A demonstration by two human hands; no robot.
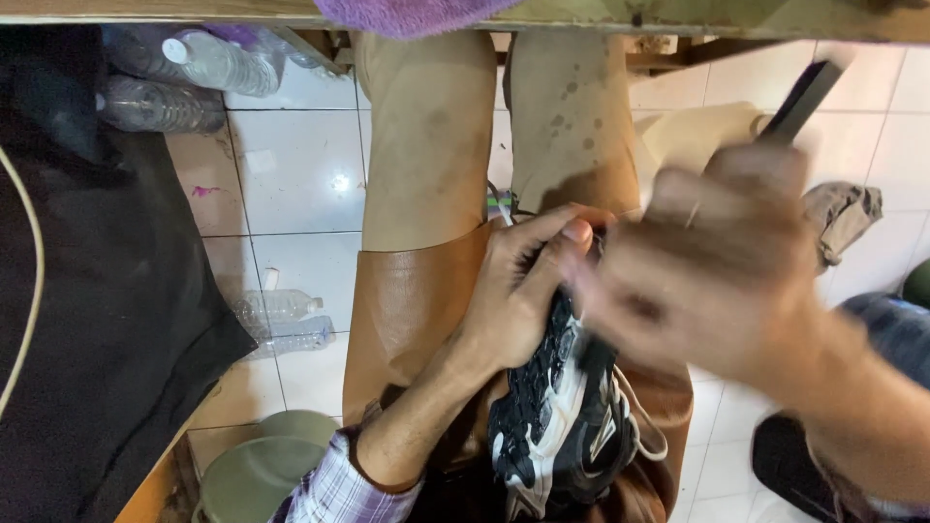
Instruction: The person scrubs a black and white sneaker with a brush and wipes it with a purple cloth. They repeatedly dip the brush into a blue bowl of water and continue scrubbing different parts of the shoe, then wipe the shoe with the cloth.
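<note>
Your left hand (518,291) is closed around the toe end of a black-and-white sneaker (557,426), which rests sole-up on the tan leather apron (407,300) over your lap. Your right hand (707,271), blurred, grips a dark flat-handled tool (804,97). Judged light, with a stiff, grippy sole and a soft upper; hold it by the sole edges.

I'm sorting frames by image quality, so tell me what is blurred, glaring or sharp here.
Head view: the right hand and its dark tool are smeared by motion blur; the left hand and black-and-white shoe are fairly sharp; a small glare spot sits on the white floor tile.
</note>
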